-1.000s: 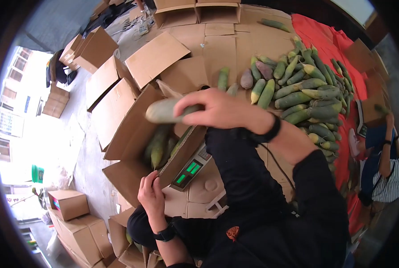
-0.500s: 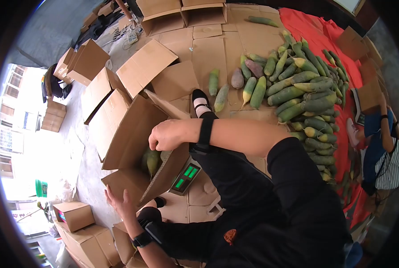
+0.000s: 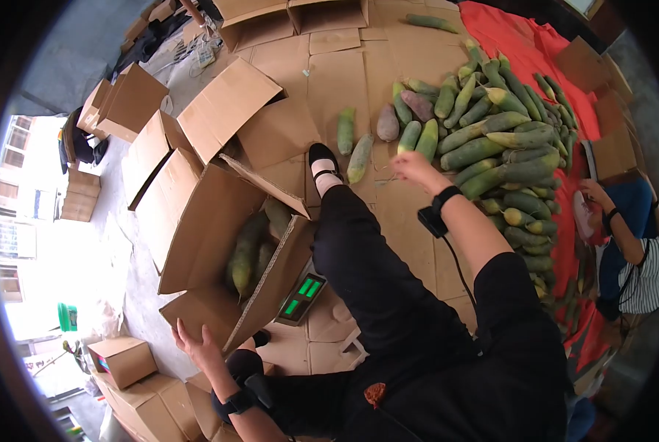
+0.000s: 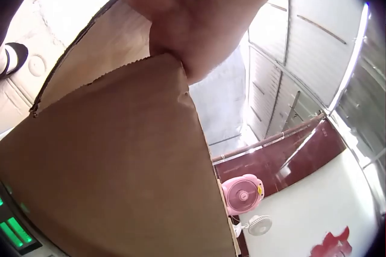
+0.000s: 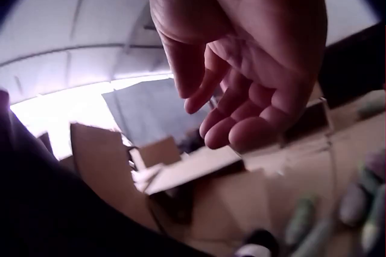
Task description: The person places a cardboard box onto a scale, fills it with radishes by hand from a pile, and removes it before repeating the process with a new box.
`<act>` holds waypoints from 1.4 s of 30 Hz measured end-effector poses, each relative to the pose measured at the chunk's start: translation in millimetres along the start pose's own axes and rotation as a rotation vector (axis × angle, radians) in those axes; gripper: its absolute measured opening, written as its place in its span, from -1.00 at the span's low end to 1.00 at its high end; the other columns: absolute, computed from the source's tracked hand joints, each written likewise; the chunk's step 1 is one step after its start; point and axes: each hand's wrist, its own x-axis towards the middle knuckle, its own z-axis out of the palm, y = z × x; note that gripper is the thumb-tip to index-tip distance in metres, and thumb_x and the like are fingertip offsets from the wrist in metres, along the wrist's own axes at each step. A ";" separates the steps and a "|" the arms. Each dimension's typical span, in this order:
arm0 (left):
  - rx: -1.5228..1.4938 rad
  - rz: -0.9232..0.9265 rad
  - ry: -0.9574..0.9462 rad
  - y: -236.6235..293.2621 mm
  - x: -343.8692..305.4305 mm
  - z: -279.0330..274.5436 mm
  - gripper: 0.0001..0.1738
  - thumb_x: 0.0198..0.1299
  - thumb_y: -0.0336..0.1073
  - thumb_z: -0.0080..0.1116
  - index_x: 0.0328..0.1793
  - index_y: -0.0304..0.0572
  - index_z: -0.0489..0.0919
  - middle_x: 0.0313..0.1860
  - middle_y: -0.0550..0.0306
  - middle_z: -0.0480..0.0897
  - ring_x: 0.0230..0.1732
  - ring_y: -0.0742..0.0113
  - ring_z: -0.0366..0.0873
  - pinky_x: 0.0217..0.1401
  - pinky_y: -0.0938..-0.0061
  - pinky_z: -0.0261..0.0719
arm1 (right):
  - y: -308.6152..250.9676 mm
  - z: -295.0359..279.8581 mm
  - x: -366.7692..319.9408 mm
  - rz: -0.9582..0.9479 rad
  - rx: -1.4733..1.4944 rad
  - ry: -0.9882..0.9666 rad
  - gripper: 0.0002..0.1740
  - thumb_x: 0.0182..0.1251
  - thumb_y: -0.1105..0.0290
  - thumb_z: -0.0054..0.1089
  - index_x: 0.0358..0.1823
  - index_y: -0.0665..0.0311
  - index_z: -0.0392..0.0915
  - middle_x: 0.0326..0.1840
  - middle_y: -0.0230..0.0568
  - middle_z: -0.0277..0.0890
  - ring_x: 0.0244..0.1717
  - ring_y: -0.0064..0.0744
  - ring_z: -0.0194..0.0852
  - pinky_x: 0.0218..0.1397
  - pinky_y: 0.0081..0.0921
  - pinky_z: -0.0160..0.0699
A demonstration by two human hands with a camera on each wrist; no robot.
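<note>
My left hand [image 3: 203, 355] rests at the near corner of an open cardboard box [image 3: 270, 283], its fingers extended; in the left wrist view the hand [image 4: 193, 16] touches the edge of a cardboard flap [image 4: 120, 160]. Inside the box lie several green radishes [image 3: 242, 269]. My right hand [image 3: 418, 171] hovers beside the radish pile [image 3: 503, 151], over the cardboard floor, holding nothing. Its fingers hang loosely bent in the right wrist view, where the hand [image 5: 247, 58] is empty. Beside the box, a scale display [image 3: 301, 296] glows green.
Two loose radishes [image 3: 360, 158] lie by my shod foot [image 3: 323, 166]. Empty boxes [image 3: 230, 107] stand beyond the filled one, and more boxes [image 3: 123, 361] sit at lower left. Another person [image 3: 643, 276] is at the right, beyond the red sheet [image 3: 492, 33].
My right hand, which carried a radish over the box, let go of it there and has moved right towards the pile. My left hand has shifted left along the box, its fingers now spread.
</note>
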 end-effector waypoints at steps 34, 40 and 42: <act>0.051 -0.007 -0.079 5.4 4.2 -8.8 -0.37 0.04 -0.33 0.21 0.31 -0.11 0.39 0.44 -0.17 0.13 0.42 -0.08 0.11 0.44 0.16 0.09 | 137.8 39.1 117.1 0.559 -0.011 0.366 -0.85 0.21 0.49 -0.06 -0.37 0.36 0.53 -0.42 0.02 0.58 -0.46 -0.14 0.60 -0.43 -0.27 0.58; 0.039 -0.030 -0.077 21.0 5.3 -10.8 -0.42 0.02 -0.33 0.25 0.25 -0.14 0.44 0.44 -0.16 0.12 0.42 -0.07 0.13 0.41 0.20 0.15 | 160.6 5.7 104.1 0.550 0.303 0.218 -0.90 0.22 0.45 0.00 -0.43 0.25 0.47 -0.63 -0.30 0.42 -0.71 -0.44 0.37 -0.71 -0.46 0.31; 0.038 -0.019 -0.072 21.5 5.4 -11.1 -0.42 0.01 -0.33 0.26 0.23 -0.14 0.45 0.45 -0.16 0.12 0.42 -0.07 0.15 0.40 0.22 0.18 | 124.6 -0.9 85.3 0.424 0.355 0.223 -0.90 0.25 0.43 0.00 -0.39 0.26 0.48 -0.65 -0.34 0.38 -0.73 -0.46 0.32 -0.70 -0.49 0.28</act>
